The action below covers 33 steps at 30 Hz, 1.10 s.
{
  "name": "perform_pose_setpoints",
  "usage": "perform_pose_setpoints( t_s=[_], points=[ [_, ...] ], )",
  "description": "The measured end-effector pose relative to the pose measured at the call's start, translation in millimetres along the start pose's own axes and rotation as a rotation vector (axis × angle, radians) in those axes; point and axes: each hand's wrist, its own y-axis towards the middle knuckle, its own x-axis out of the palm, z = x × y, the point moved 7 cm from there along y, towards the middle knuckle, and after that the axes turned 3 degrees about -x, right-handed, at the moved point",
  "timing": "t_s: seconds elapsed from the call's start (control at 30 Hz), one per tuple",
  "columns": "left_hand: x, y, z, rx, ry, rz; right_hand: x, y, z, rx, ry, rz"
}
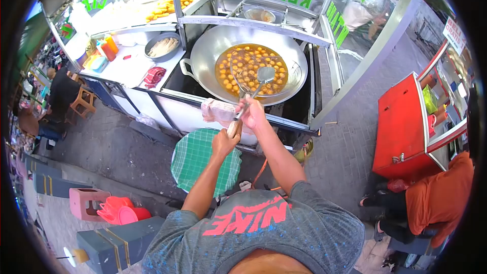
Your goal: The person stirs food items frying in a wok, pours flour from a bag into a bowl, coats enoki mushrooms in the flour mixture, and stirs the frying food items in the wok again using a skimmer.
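Note:
A large metal wok [203, 50] holds brown oil with many round golden balls [243, 61] in it. My left hand [223, 142] is closed round the wooden handle [234, 129] of a utensil, below the wok's near rim. Just above and to the right, my right hand [252, 114] is wrapped round a metal handle. A metal spatula [266, 74] has its flat head over the oil, and its shaft runs down to my right hand. The two handles cross near the wok's rim, where a thin curved tool [234, 73] also reaches over the oil.
A pale folded cloth [217, 110] hangs at the cart's front edge. Left of the wok are a bowl [162, 46], a red cloth [153, 77] and sauce bottles [106, 49]. A green checked cover [205, 160] lies below. A person in orange [439, 193] is at the right.

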Motion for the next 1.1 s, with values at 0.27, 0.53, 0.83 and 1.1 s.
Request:
perform_pose_setpoints(
  t_s=[0.27, 0.53, 0.83, 1.1],
  points=[
    [6, 1, 0, -0.048, -0.046, -0.045, -26, -73, -63, -0.685, -1.281, 0.214],
    [4, 3, 0, -0.057, -0.082, -0.058, 90, 4, -178, -0.598, -1.106, -0.083],
    [6, 4, 1, -0.082, -0.096, -0.058, 105, 171, -277, 0.027, -0.361, -0.205],
    [6, 3, -2, -0.103, -0.194, -0.067, 63, -7, -271, -1.139, -1.008, 0.076]
  ],
)
